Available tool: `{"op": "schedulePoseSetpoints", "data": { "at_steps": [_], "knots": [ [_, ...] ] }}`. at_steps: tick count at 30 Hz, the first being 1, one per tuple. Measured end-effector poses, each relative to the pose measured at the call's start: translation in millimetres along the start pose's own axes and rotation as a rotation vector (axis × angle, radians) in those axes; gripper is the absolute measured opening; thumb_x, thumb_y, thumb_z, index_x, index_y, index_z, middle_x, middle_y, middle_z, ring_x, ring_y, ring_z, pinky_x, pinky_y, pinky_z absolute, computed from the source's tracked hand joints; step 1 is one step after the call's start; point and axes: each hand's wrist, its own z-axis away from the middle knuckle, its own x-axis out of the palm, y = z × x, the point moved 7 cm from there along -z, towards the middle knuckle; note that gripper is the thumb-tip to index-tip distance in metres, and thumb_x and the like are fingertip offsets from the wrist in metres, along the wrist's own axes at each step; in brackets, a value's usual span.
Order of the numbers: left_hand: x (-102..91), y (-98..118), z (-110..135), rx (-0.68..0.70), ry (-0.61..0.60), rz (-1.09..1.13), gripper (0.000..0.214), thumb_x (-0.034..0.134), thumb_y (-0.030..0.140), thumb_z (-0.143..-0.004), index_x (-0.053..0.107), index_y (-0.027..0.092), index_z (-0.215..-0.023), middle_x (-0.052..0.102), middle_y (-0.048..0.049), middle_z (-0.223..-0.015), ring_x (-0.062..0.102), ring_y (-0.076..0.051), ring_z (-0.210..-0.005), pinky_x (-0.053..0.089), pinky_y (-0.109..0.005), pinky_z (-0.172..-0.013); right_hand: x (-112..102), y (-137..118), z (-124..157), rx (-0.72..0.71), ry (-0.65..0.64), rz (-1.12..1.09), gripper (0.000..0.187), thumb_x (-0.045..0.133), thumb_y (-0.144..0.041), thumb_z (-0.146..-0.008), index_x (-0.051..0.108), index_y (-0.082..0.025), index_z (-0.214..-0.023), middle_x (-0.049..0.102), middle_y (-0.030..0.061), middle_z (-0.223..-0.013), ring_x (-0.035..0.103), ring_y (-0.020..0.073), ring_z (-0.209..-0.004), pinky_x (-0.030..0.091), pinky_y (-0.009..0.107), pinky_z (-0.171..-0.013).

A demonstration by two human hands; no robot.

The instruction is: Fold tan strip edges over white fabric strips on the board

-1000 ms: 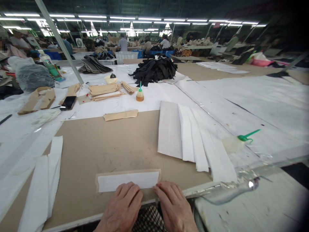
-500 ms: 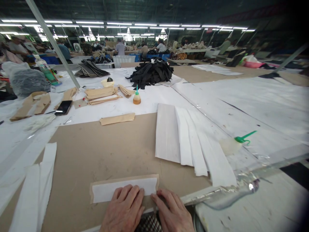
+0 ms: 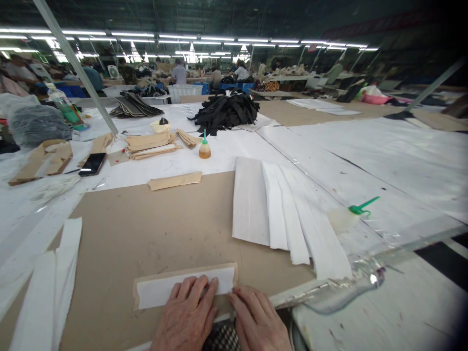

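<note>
A white strip lies on a slightly larger tan strip, whose border shows around it, at the near edge of the brown board. My left hand rests flat on the white strip, its fingers stretched out over the middle and right part. At the lower right corner, my right hand has its thumb and forefinger closed on the tan strip's edge. The fingers cover that corner. Below and between the hands, a dark checked fabric shows.
White strips lie fanned out on the brown board, with more white strips at left. Behind are a single tan piece, stacked tan pieces, a glue bottle, a phone and a black strip pile.
The whole view has shifted slightly. My left hand still presses on the white strip, and my right hand stays at the corner with its fingers barely moved.
</note>
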Motion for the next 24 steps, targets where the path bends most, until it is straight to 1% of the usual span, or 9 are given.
{"op": "schedulePoseSetpoints", "data": {
  "at_steps": [3,5,7,10,13,16,19,21,24],
  "knots": [
    [-5.8,-1,-1,0.009,-0.010,0.053,0.036,0.037,0.036,-0.107,0.063,0.021,-0.126,0.068,-0.0039,-0.113,0.058,-0.021,-0.096,0.046,-0.035,-0.081,4,-19,-9,-0.041,-0.004,0.065,0.038,0.042,-0.006,-0.089,0.069,-0.018,-0.112,0.074,0.0083,-0.110,0.068,0.0233,-0.101,0.057,0.035,-0.084],
    [-11.3,-2,2,0.053,-0.010,0.112,0.035,0.035,0.032,-0.108,0.064,0.017,-0.121,0.067,-0.0060,-0.112,0.058,-0.021,-0.098,0.048,-0.034,-0.084,8,-33,-12,-0.087,-0.016,0.099,0.039,0.043,-0.005,-0.090,0.067,-0.016,-0.119,0.073,0.0075,-0.116,0.067,0.0230,-0.108,0.056,0.035,-0.090],
    [-19.1,-5,12,0.100,0.028,0.135,0.033,0.035,0.025,-0.107,0.064,0.011,-0.117,0.066,-0.0096,-0.114,0.058,-0.021,-0.103,0.049,-0.032,-0.090,11,-45,-13,-0.098,0.012,0.104,0.039,0.042,-0.004,-0.091,0.068,-0.014,-0.119,0.074,0.0065,-0.117,0.066,0.0216,-0.110,0.054,0.033,-0.092],
    [-27.5,-14,33,0.103,0.101,0.061,0.029,0.038,0.018,-0.104,0.063,0.008,-0.115,0.065,-0.0127,-0.115,0.057,-0.023,-0.109,0.048,-0.034,-0.096,24,-61,-12,-0.095,0.008,0.096,0.036,0.042,-0.009,-0.096,0.068,-0.013,-0.120,0.072,0.0054,-0.123,0.064,0.0208,-0.116,0.051,0.032,-0.095],
    [-26.4,-20,50,0.103,0.110,-0.051,0.035,0.032,0.019,-0.105,0.064,0.010,-0.115,0.067,-0.0117,-0.113,0.060,-0.023,-0.106,0.049,-0.034,-0.093,40,-73,-13,-0.050,0.025,0.092,0.031,0.046,-0.022,-0.101,0.067,-0.013,-0.121,0.069,0.0064,-0.130,0.058,0.0219,-0.123,0.045,0.034,-0.102],
    [-21.4,-23,60,0.111,0.114,-0.128,0.039,0.028,0.018,-0.104,0.064,0.012,-0.117,0.070,-0.0096,-0.112,0.063,-0.021,-0.104,0.050,-0.032,-0.091,53,-76,-13,-0.013,0.007,0.090,0.035,0.053,-0.034,-0.099,0.066,-0.013,-0.123,0.066,0.0084,-0.134,0.053,0.0230,-0.129,0.038,0.035,-0.107],
    [-14.1,-28,67,0.120,0.112,-0.177,0.037,0.032,0.017,-0.102,0.065,0.015,-0.117,0.072,-0.0079,-0.110,0.065,-0.019,-0.101,0.051,-0.030,-0.090,60,-71,-8,-0.011,-0.082,0.117,0.048,0.058,-0.047,-0.094,0.062,-0.016,-0.130,0.062,0.0127,-0.139,0.049,0.0275,-0.134,0.035,0.039,-0.107],
    [-7.3,-35,74,0.122,0.078,-0.227,0.034,0.036,0.019,-0.100,0.065,0.017,-0.118,0.073,-0.0075,-0.111,0.066,-0.020,-0.101,0.051,-0.031,-0.090,61,-64,-3,-0.002,-0.124,0.157,0.058,0.060,-0.055,-0.091,0.059,-0.016,-0.134,0.060,0.0177,-0.140,0.048,0.0319,-0.134,0.033,0.043,-0.107],
    [0.7,-46,88,0.151,0.001,-0.322,0.032,0.044,0.023,-0.097,0.065,0.020,-0.121,0.071,-0.0070,-0.121,0.066,-0.021,-0.104,0.052,-0.032,-0.089,59,-52,7,0.032,-0.132,0.223,0.069,0.060,-0.059,-0.088,0.053,-0.012,-0.139,0.057,0.0225,-0.141,0.046,0.0359,-0.135,0.029,0.047,-0.108]
  ]
}}
